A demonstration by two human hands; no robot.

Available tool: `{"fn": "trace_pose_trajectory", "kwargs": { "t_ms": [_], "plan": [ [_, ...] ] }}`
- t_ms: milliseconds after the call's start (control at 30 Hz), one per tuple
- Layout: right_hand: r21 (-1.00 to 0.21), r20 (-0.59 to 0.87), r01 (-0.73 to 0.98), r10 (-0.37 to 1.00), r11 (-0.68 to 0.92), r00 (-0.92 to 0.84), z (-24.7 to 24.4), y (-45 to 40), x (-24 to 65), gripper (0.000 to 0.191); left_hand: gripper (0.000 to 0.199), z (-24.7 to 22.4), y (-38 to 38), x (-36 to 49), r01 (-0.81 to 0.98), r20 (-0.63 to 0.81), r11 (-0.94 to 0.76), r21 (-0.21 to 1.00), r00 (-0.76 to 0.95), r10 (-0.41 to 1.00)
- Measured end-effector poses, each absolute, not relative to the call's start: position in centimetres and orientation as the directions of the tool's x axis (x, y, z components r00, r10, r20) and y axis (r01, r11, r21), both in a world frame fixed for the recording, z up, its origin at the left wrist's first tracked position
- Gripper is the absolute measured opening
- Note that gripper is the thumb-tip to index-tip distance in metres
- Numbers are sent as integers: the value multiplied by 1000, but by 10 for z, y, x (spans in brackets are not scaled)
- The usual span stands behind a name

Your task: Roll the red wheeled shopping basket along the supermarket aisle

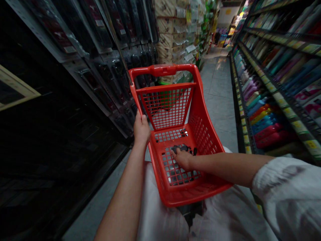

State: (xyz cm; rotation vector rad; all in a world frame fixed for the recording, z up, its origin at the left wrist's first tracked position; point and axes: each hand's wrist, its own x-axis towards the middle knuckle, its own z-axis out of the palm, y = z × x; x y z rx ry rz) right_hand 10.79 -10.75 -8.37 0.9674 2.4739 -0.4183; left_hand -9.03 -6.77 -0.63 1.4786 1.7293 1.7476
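Note:
A red plastic shopping basket (210, 124) with grid walls is tilted in front of me, its handle at the far end. My left hand (141, 130) grips the basket's left rim. Inside the basket, my right hand (182, 158) reaches down to a small dark object (181, 148) near the basket floor, fingers closed on it. What the dark object is cannot be made out. Another small black piece (195, 151) shows just right of it.
Packaged goods (110, 83) hang on the left, beside stacked packs (170, 36). On the right, a long shelf (283, 97) holds colourful items. A tiled floor aisle (218, 90) runs away between them.

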Motion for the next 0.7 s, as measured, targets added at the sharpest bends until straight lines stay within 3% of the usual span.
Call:
{"fn": "trace_pose_trajectory", "kwargs": {
  "t_ms": [67,133,200,267,367,467,567,700],
  "plan": [
    [-162,-480,558,429,814,-765,-89,-133,108,88,43,-7,-68,-91,438,456,-258,861,-441,773],
    [-182,-442,395,284,900,-851,-94,-146,108,77,43,-8,-67,-91,426,454,-266,865,-435,778],
    [-153,-419,340,251,928,-873,-95,-140,109,62,45,-9,-66,-91,416,440,-258,872,-436,785],
    [-91,-442,439,359,894,-822,-93,-121,108,57,47,-11,-64,-91,411,424,-242,879,-443,790],
    [40,-520,711,622,702,-585,-86,-88,107,67,47,-12,-62,-92,410,425,-241,880,-449,786],
    [83,-566,794,685,602,-460,-83,-82,108,84,45,-11,-63,-92,416,440,-256,873,-445,780],
    [-74,-542,661,526,747,-656,-85,-103,109,81,45,-11,-64,-92,423,436,-243,873,-451,779],
    [-335,-441,343,176,877,-880,-84,-122,110,56,45,-12,-63,-91,401,431,-247,882,-476,767]
  ]
}}
